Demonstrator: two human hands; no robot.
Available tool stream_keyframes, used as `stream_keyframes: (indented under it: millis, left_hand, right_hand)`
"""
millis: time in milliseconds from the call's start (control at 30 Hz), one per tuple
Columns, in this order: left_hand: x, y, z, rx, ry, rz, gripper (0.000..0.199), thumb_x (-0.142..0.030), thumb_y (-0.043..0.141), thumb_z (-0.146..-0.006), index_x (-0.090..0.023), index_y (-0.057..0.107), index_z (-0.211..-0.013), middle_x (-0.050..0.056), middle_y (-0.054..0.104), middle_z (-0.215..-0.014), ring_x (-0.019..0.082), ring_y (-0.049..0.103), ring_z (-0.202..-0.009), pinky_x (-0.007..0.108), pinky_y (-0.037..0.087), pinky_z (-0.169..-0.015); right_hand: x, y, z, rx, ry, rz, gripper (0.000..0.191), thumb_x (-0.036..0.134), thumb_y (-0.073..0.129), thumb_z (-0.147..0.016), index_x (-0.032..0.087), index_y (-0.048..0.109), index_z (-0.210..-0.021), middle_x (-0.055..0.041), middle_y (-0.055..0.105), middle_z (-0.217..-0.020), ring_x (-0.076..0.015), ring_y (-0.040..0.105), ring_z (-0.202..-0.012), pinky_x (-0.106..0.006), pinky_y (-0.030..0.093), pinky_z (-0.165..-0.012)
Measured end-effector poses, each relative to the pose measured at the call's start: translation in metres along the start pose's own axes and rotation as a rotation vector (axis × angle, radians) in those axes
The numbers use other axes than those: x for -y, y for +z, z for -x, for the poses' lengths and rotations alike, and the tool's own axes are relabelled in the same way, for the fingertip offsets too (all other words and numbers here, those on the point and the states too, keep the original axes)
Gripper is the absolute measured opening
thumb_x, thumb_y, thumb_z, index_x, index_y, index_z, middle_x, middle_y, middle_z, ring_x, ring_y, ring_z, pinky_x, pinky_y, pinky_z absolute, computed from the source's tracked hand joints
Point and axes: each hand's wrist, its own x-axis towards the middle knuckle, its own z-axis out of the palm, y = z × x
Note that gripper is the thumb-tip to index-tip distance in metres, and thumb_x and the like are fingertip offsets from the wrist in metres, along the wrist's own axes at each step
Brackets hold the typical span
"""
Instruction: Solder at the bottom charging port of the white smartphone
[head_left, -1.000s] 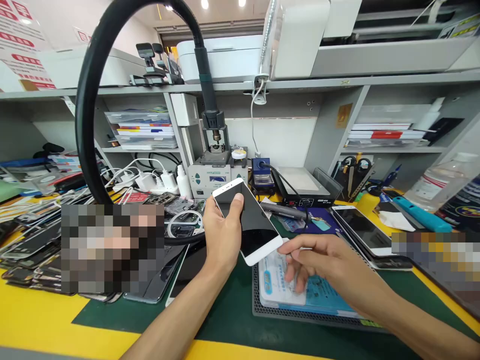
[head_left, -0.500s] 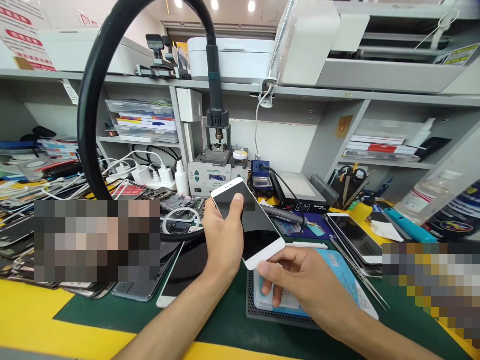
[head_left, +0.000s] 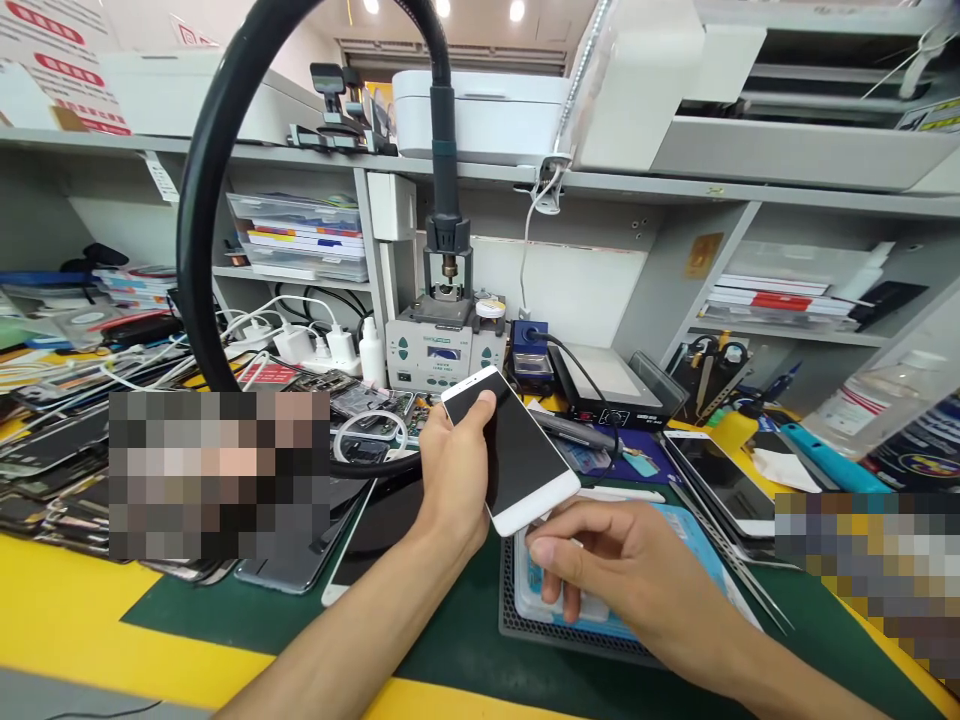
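A white-framed smartphone (head_left: 529,455) with a dark screen is tilted in the air above the bench. My left hand (head_left: 456,465) is closed around its left side, thumb lying on the screen. Close by its lower edge, my right hand (head_left: 630,560) has thumb and index finger pinched together. A tiny light bit shows at those fingertips, too small to name. Beneath the right hand lies a blue-and-clear flat case (head_left: 690,530) on a dark perforated tray (head_left: 570,640). Another white-edged phone (head_left: 379,530) rests on the green mat, partly behind my left forearm.
A black flexible tube (head_left: 196,200) arches over the left side. Several phones and parts pile up there. Tweezers (head_left: 739,560) and a white phone (head_left: 720,480) lie at the right. A grey control unit (head_left: 416,355) stands behind, near a clear bottle (head_left: 874,405).
The view has shifted slightly, so the scene sits further right. My right hand's thumb has come down a little from the phone's lower edge. My left hand keeps its hold on the phone.
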Motion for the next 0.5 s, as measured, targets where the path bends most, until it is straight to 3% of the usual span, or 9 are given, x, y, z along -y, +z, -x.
stream_keyframes:
  millis: [267, 400, 500]
  left_hand:
    - [0.0, 0.002, -0.001, -0.019, -0.116, -0.003, 0.02, -0.025, 0.076, -0.075, -0.018, 0.062, -0.089, -0.001, 0.068, -0.065, 0.019, 0.07, -0.062, 0.031, 0.058, -0.062]
    - [-0.001, 0.002, 0.001, -0.015, -0.105, -0.025, 0.021, -0.026, 0.075, -0.077, -0.019, 0.061, -0.091, -0.001, 0.068, -0.066, 0.018, 0.067, -0.056, 0.031, 0.056, -0.06]
    - [-0.001, 0.001, 0.002, -0.001, -0.044, -0.057, 0.023, -0.029, 0.076, -0.077, -0.02, 0.06, -0.091, -0.002, 0.068, -0.07, 0.017, 0.066, -0.056, 0.032, 0.056, -0.06]
  right_hand:
    - [0.0, -0.005, 0.001, -0.007, -0.014, 0.034, 0.024, 0.04, 0.08, -0.085, 0.018, 0.076, -0.077, -0.0008, 0.071, -0.071, -0.0115, 0.061, -0.057, -0.024, 0.052, -0.059]
    - [0.001, -0.01, 0.003, -0.002, -0.016, 0.029, 0.025, 0.043, 0.079, -0.086, 0.018, 0.077, -0.087, -0.0008, 0.071, -0.07, -0.0116, 0.06, -0.057, -0.024, 0.051, -0.057]
    - [0.002, -0.011, 0.001, -0.032, 0.016, 0.032, 0.032, 0.049, 0.074, -0.089, 0.017, 0.076, -0.083, -0.0028, 0.073, -0.068, -0.0131, 0.061, -0.056, -0.026, 0.05, -0.058]
